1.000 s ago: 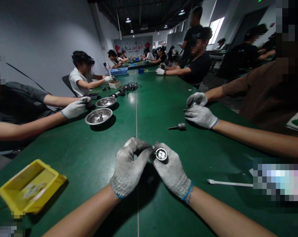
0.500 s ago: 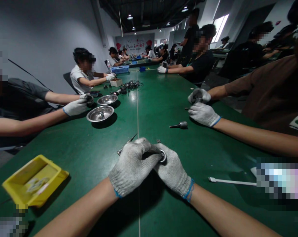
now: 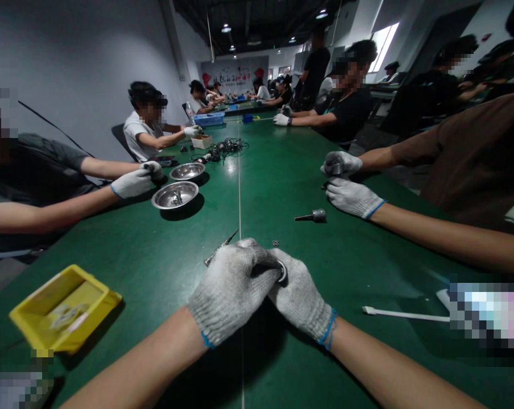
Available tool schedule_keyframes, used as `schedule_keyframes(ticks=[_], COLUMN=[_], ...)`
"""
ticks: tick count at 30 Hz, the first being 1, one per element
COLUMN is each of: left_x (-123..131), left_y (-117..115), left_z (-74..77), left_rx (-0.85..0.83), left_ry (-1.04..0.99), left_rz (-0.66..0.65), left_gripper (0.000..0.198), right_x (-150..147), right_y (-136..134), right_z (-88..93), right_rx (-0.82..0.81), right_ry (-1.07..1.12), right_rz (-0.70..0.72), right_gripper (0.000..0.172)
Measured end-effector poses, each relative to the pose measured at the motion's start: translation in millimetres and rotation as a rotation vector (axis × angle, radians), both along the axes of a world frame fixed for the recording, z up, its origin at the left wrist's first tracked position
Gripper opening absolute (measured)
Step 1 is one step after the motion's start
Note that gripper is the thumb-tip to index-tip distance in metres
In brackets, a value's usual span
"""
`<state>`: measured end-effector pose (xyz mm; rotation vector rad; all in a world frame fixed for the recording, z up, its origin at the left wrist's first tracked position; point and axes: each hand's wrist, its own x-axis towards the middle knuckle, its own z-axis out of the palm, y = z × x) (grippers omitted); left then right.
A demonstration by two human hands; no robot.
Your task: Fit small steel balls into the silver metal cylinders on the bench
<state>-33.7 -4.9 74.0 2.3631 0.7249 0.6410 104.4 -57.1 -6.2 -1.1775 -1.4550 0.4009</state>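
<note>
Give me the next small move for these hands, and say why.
Probably lift the greyish-white-gloved left hand slightly while the greyish-white-gloved right hand holds the small, round, silver-rimmed part steady: the left fingertips cover most of its face, so its inside can't be checked.

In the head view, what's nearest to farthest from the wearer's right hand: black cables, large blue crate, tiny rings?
1. Tiny rings, just beyond that right hand
2. Black cables, farther ahead, leftward
3. Large blue crate, farthest, left
</note>
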Motion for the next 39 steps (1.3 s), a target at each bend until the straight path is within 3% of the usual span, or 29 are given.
schedule_keyframes(ticks=[3, 7, 11, 15, 20, 23, 26, 32, 35, 39], left_x=[2, 7, 8, 7, 6, 5, 3, 8, 13, 15], left_y=[-3, -7, -3, 8, 4, -3, -7, -5, -3, 1], left_z=[0.2, 2.9, -1.4, -21.3, -52.4, -63.9, -68.5, -68.6, -71.0, -79.6], left_rx=[0.007, -0.045, -0.312, -0.546, -0.364, -0.281, -0.233, -0.202, -0.24, -0.194], left_ry=[0.025, 0.047, -0.097, -0.374, -0.569, -0.554, -0.521, -0.392, -0.265, -0.227], left_rz=[0.038, 0.227, 0.257, 0.229, 0.331, 0.255, 0.195, 0.285, 0.231, 0.154], left_gripper=[0.019, 0.009, 0.009, 0.009, 0.006, 0.004, 0.008, 0.012, 0.006, 0.004], right_x=[0, -1, -2, -2, -1, 0, 0, 2, 1, -3], right_y=[0, -1, -1, -1, 0, 0, -1, -2, -2, -4], right_z=[0.3, 2.6, 2.3, -0.8, -0.8, 0.0, -0.7, -7.9, -9.0, -7.4], right_rx=[0.002, -0.03, -0.064, -0.054, -0.042, -0.03, -0.041, -0.025, -0.005, 0.024], right_ry=[0.016, 0.039, 0.043, 0.034, 0.052, 0.067, 0.074, 0.075, 0.054, 0.025], right_rz=[0.011, 0.02, 0.019, -0.047, -0.053, -0.069, -0.095, -0.236, -0.304, -0.292], right_gripper=[0.014, 0.013, 0.012, 0.007, 0.013, 0.018, 0.016, 0.027, 0.029, 0.034])
